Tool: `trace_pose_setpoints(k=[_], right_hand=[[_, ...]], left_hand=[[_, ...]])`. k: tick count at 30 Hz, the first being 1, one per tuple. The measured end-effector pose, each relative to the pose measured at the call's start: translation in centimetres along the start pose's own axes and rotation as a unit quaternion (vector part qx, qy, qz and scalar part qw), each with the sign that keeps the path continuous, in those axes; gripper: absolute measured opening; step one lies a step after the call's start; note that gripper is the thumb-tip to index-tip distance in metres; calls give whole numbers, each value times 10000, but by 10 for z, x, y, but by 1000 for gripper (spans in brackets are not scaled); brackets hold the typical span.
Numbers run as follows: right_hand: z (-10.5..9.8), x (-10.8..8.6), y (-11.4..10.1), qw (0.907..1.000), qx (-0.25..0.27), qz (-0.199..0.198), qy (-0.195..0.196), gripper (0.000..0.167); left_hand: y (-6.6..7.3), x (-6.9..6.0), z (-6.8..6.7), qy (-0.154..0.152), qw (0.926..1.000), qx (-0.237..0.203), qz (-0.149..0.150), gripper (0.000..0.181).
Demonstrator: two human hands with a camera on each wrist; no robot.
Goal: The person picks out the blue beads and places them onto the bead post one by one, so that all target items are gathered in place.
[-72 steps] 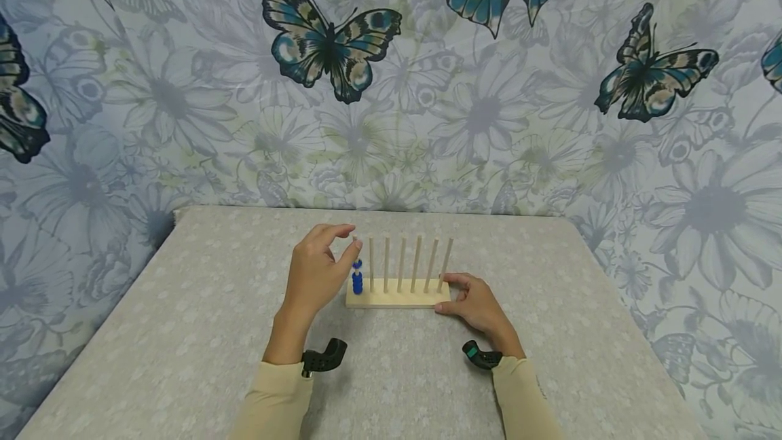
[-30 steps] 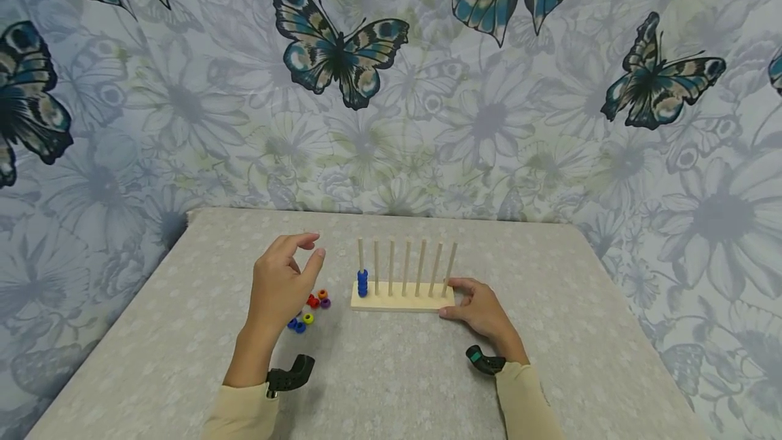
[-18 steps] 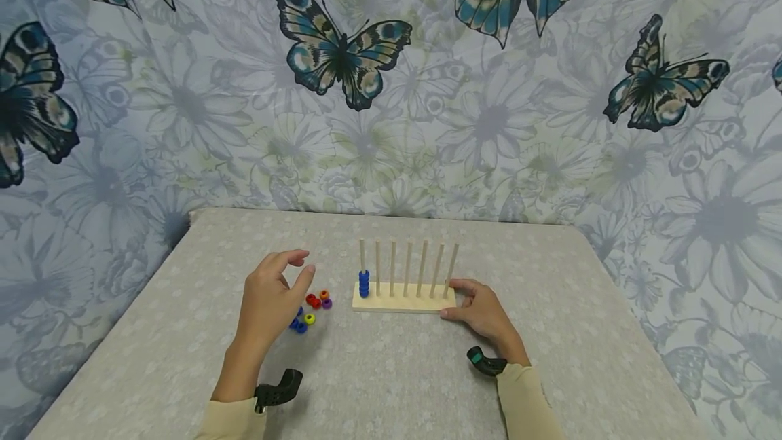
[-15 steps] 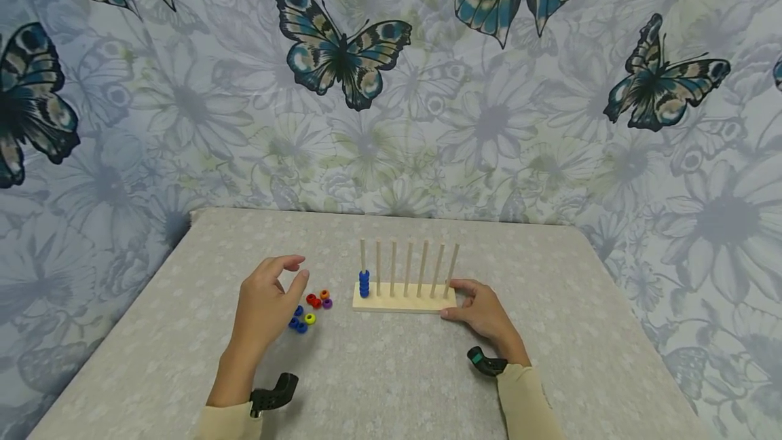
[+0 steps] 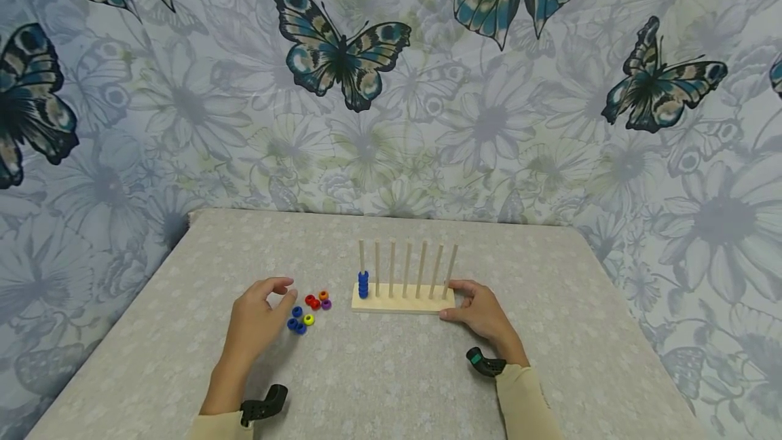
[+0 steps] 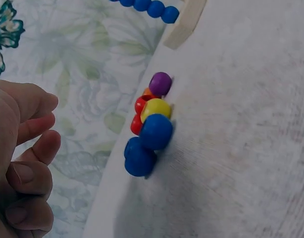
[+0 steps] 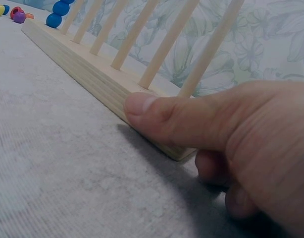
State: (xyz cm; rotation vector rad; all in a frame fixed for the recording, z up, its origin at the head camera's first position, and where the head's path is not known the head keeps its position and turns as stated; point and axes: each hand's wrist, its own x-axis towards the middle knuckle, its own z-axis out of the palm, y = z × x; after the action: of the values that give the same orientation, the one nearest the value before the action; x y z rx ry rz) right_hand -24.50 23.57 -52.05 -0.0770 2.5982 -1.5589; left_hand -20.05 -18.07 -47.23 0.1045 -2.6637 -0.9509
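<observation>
A pale wooden peg board (image 5: 403, 299) with several upright dowels stands mid-table. Blue beads (image 5: 363, 285) are stacked on its leftmost dowel; the other dowels are bare. My right hand (image 5: 481, 307) grips the board's right end, thumb on the front edge (image 7: 137, 105). My left hand (image 5: 253, 321) hovers just left of a loose group of beads, holding nothing, fingers loosely bent with a gap to the thumb. That group has blue beads (image 6: 156, 132), a yellow bead (image 5: 309, 320), red beads (image 5: 313, 301), an orange bead (image 5: 324, 295) and a purple bead (image 6: 160, 84).
A patterned pale cloth covers the table (image 5: 391, 386). Behind its far edge hangs a backdrop (image 5: 489, 155) printed with flowers and butterflies. Each wrist wears a black camera mount (image 5: 265, 406).
My left hand has let go of a blue bead, which dropped onto the stack on the leftmost dowel. It then moved left and down to the loose beads. My right hand keeps its hold.
</observation>
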Motion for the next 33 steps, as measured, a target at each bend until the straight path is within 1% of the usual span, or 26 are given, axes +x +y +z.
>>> trace_pose_setpoints(k=[3, 7, 11, 15, 18, 20, 23, 30, 33], right_hand=[[0, -1, 0, 10000, -21, 23, 11, 71], [0, 0, 1, 10000, 18, 79, 26, 72], [0, 0, 3, 9999, -15, 123, 45, 72], [0, 0, 4, 9999, -25, 139, 52, 72], [-1, 0, 4, 9999, -28, 132, 49, 72], [-1, -1, 4, 9999, -37, 111, 44, 72], [-1, -1, 3, 10000, -54, 70, 45, 72], [0, 0, 1, 10000, -52, 71, -4, 71], [0, 1, 1, 9999, -99, 83, -38, 71]], left_hand=[[-3, 0, 3, -161, 9997, 33, -153, 29], [-8, -1, 3, -353, 9990, 92, -241, 29], [-16, 0, 0, -779, 9965, 149, -283, 30], [-24, 0, -3, -1246, 9917, 311, -118, 31], [-28, 0, -5, -1499, 9880, 369, 42, 31], [-30, 0, -6, -1607, 9865, 307, 100, 30], [-32, -1, -7, -1673, 9855, 264, 131, 29], [-34, -3, -8, -1973, 9802, 174, -64, 22], [-36, -4, -8, -1995, 9797, 202, -93, 20]])
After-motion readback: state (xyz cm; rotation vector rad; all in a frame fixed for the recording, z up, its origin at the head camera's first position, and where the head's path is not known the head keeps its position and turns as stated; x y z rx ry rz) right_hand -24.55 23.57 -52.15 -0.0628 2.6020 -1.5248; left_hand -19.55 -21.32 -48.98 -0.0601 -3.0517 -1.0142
